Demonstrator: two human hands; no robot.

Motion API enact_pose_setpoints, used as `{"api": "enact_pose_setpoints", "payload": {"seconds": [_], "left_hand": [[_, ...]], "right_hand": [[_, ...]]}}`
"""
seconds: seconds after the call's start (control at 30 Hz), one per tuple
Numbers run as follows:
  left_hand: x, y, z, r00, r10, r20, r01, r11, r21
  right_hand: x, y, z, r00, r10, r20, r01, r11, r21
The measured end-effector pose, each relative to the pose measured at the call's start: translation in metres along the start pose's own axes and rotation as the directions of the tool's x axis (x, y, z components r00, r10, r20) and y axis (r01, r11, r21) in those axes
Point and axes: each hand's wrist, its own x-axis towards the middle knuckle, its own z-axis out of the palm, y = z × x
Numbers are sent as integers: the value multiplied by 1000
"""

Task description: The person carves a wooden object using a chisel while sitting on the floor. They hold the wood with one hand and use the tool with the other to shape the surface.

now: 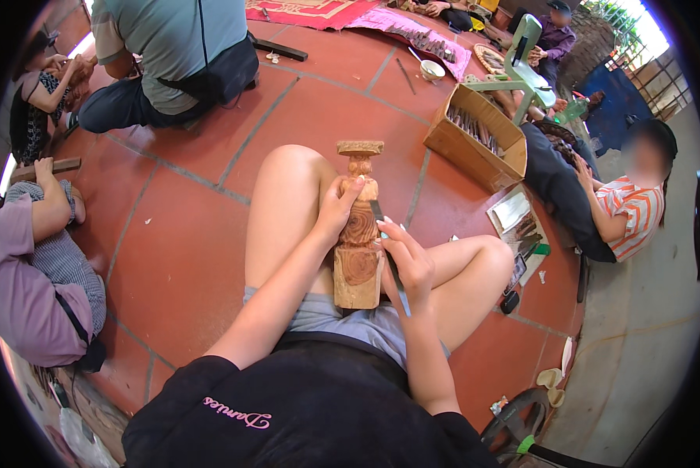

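Observation:
A carved wooden post (359, 222) with a flat top, rounded rings and a square block base lies between my bent legs, its base toward my lap. My left hand (340, 206) is closed around its narrower upper part, thumb pressed on the wood. In my right hand (409, 264) is a flat metal chisel (377, 210), its dark end against the right side of the post's rounded middle. The chisel's other end sticks out below that hand, near my wrist. My right fingers are wrapped round the chisel and hide its middle.
A cardboard box (468, 148) of long metal tools stands ahead right, near a green plastic stool (521, 74). More tools lie on a pink cloth (420, 35) beside a white bowl (432, 70). Several people sit around on the red tile floor (186, 234).

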Motion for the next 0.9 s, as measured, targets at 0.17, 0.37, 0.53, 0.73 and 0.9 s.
{"api": "enact_pose_setpoints", "payload": {"seconds": [0.17, 0.37, 0.53, 0.73, 0.9], "left_hand": [[0, -16, 3, 1000, 18, 22, -19, 999, 27], [8, -14, 20, 999, 15, 38, -15, 1000, -5], [-2, -9, 36, 1000, 10, 20, -10, 1000, 14], [-7, -31, 39, 1000, 11, -17, -11, 999, 35], [4, -29, 45, 999, -25, 25, 24, 1000, 5]], "right_hand": [[-43, 1, -3, 998, 41, 39, -39, 998, -48], [-46, 0, -34, 994, 81, 74, -79, 996, -33], [-19, 11, -41, 999, 42, 8, -42, 999, -9], [-56, 17, -63, 979, 8, 203, -17, 999, 43], [-53, 24, -69, 994, 109, -13, -105, 975, 196]]}}
